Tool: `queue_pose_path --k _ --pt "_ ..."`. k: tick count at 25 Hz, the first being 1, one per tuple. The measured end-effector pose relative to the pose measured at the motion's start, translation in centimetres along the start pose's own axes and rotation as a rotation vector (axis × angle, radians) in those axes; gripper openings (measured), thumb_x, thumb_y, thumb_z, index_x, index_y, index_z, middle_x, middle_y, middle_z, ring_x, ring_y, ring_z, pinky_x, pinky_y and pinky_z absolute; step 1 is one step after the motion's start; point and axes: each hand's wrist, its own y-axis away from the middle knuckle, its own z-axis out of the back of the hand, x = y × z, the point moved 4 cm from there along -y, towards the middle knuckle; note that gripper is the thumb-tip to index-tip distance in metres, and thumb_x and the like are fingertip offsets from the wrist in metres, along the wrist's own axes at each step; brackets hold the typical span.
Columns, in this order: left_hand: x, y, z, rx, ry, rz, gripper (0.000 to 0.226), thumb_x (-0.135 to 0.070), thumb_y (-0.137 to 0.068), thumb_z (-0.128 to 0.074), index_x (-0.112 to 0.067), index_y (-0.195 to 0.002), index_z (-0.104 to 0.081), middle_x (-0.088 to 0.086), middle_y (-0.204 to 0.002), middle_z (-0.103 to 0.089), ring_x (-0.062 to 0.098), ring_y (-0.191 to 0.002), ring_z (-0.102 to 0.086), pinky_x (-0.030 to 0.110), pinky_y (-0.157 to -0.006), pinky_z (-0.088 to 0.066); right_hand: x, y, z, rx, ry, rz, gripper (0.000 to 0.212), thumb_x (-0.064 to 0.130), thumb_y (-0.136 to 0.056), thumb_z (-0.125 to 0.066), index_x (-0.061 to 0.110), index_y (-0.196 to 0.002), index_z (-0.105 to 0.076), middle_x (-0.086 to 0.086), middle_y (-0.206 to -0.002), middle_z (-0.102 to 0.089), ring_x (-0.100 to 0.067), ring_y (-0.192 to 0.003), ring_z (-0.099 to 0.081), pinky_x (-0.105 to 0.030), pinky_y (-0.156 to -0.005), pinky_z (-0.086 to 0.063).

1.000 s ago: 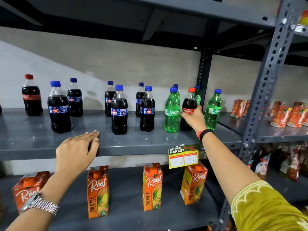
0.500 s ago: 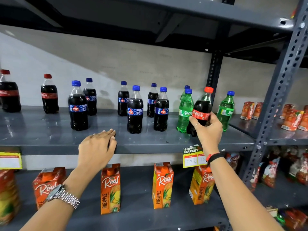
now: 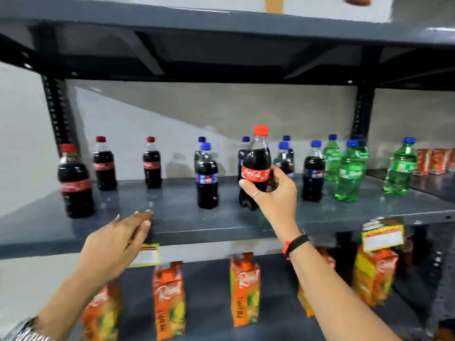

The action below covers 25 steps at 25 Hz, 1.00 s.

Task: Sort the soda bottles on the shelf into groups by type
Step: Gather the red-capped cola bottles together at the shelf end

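- Now the right hand (image 3: 273, 193) is wrapped around a Coca-Cola bottle (image 3: 256, 168), thumb across the front under the red label and fingers curled behind, carrying it clear of the shelf (image 3: 221, 225) above the middle of the board, in front of the blue-capped cola bottles (image 3: 206, 175).
- That bottle stands almost upright, long axis vertical with a slight lean, red cap on top and label facing the camera.
- Its own kind, three red-capped cola bottles (image 3: 75, 180), stand toward the left end of the shelf, two near the back edge and one closer to the front; the green Sprite bottles (image 3: 348, 171) cluster toward the right end.
- The left hand (image 3: 118, 244) is empty, fingers spread loosely, its fingertips over the front edge of the shelf left of centre; whether they touch it is blurred.
- To do this step well, I would carry the bottle leftward above the blue caps so nothing gets clipped, keep it vertical, and set it base-first in the bare patch beside the red-capped group before letting go.
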Motion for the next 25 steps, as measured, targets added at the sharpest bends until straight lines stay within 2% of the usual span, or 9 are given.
queue_pose_path --k 2,6,9,11,14,20,22,24,25 --pt "4.8 1.0 0.8 -0.033 0.006 -0.011 0.041 -0.042 -0.093 -0.035 -0.027 -0.124 -0.058 -0.001 -0.13 -0.06 0.024 -0.121 -0.055 0.041 -0.095 -0.043 1.9 2.1 -5.5 0.067 -0.07 -0.012 0.046 0.037 -0.059 -0.082 0.024 -0.101 -0.067 0.01 -0.087 -0.072 -0.005 -0.083 -0.067 -0.025 -0.077 -0.054" --pt "12.4 0.7 1.2 -0.065 -0.001 -0.08 0.058 -0.048 -0.087 -0.023 -0.019 -0.121 -0.06 0.002 -0.127 -0.062 0.02 -0.12 -0.056 0.04 -0.103 -0.038 4.7 5.0 -15.0 0.199 -0.121 -0.043 0.045 0.031 -0.06 -0.083 0.028 -0.1 -0.064 0.013 -0.088 -0.071 0.0 -0.083 -0.067 -0.02 -0.077 -0.053" --pt "15.2 0.5 1.2 -0.09 0.019 -0.113 0.055 -0.045 -0.088 -0.025 -0.018 -0.12 -0.061 0.002 -0.124 -0.064 0.019 -0.116 -0.058 0.037 -0.102 -0.04 5.8 5.8 -20.5 0.231 -0.075 -0.068 0.04 0.033 -0.059 -0.084 0.032 -0.092 -0.062 0.011 -0.089 -0.07 -0.006 -0.086 -0.067 -0.029 -0.081 -0.055" --pt "15.6 0.4 0.7 -0.125 0.041 -0.136 0.051 -0.043 -0.089 -0.027 -0.021 -0.122 -0.059 -0.001 -0.125 -0.064 0.016 -0.117 -0.058 0.033 -0.1 -0.04 5.8 5.8 -22.7 0.239 -0.029 -0.08 0.038 0.035 -0.057 -0.084 0.033 -0.085 -0.059 0.008 -0.089 -0.071 -0.011 -0.086 -0.068 -0.036 -0.083 -0.056" --pt "15.8 0.4 0.3 -0.171 0.107 -0.123 0.048 -0.04 -0.091 -0.027 -0.022 -0.121 -0.06 -0.005 -0.126 -0.063 0.011 -0.119 -0.055 0.03 -0.1 -0.035 5.1 5.8 -24.8 0.25 0.036 -0.09 0.046 0.042 -0.055 -0.083 0.025 -0.093 -0.063 0.002 -0.095 -0.073 -0.014 -0.089 -0.068 -0.042 -0.083 -0.055" --pt "15.9 0.5 -0.1 -0.211 0.116 -0.137 0.046 -0.039 -0.092 -0.028 -0.023 -0.123 -0.058 -0.007 -0.128 -0.061 0.008 -0.121 -0.052 0.023 -0.102 -0.027 4.2 5.8 -25.4 0.254 0.047 -0.157 0.047 0.034 -0.06 -0.084 0.021 -0.1 -0.063 0.0 -0.101 -0.072 -0.014 -0.093 -0.066 -0.037 -0.087 -0.054" --pt "15.9 0.4 0.6 -0.236 0.146 -0.135 0.041 -0.037 -0.091 -0.033 -0.024 -0.119 -0.061 -0.005 -0.118 -0.068 0.011 -0.112 -0.059 0.023 -0.094 -0.036 4.3 6.2 -25.2 0.309 -0.04 -0.191 0.048 0.026 -0.064 -0.083 0.022 -0.104 -0.058 0.001 -0.107 -0.068 -0.014 -0.1 -0.063 -0.03 -0.09 -0.05" --pt "16.4 -0.1 2.0 -0.268 0.306 -0.014 0.032 -0.034 -0.091 -0.043 -0.028 -0.114 -0.064 -0.002 -0.091 -0.074 0.018 -0.089 -0.067 0.024 -0.071 -0.043 4.1 6.6 -24.9 0.38 -0.134 -0.244 0.055 0.022 -0.067 -0.082 0.025 -0.111 -0.049 0.006 -0.111 -0.06 -0.011 -0.105 -0.056 -0.026 -0.091 -0.043" --pt "16.8 -0.6 2.5 -0.283 0.41 0.076 0.029 -0.032 -0.089 -0.048 -0.029 -0.114 -0.063 -0.001 -0.084 -0.072 0.02 -0.082 -0.066 0.026 -0.066 -0.043 3.8 6.7 -24.8 0.393 -0.162 -0.274 0.059 0.022 -0.066 -0.082 0.022 -0.115 -0.047 0.007 -0.114 -0.057 -0.01 -0.108 -0.053 -0.025 -0.092 -0.04"
